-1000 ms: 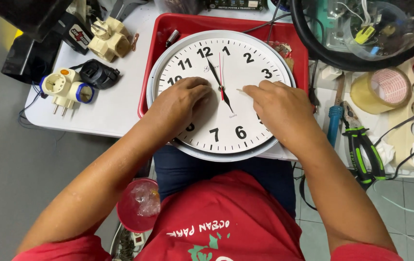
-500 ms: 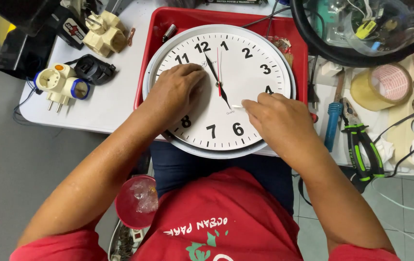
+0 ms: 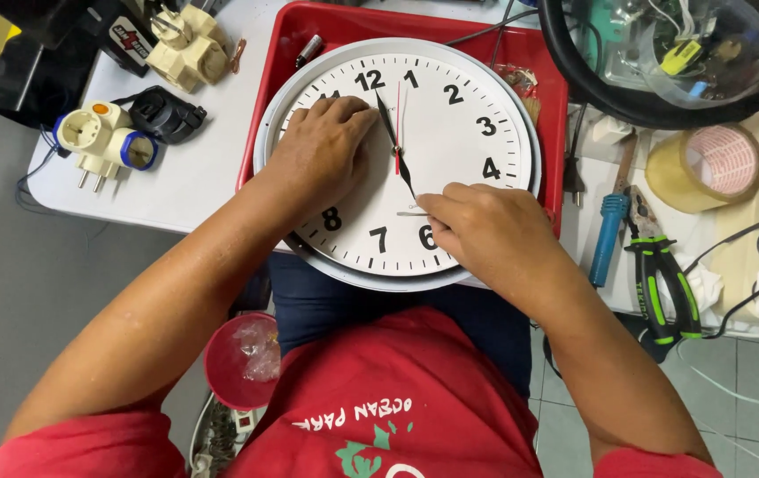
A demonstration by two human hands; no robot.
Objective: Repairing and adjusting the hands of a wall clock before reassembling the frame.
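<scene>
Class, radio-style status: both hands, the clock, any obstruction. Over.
Left hand flat on wall clock face. Right hand pinching thin tool, tip at lower dial. Clock rests on red tray. Nothing obstructing.

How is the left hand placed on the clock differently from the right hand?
The left hand lies spread on the clock face, over the numbers on its left side. The right hand is curled at the lower edge, fingertips pinching a small thin tool on the dial. Both touch the same white clock in the red tray.
</scene>
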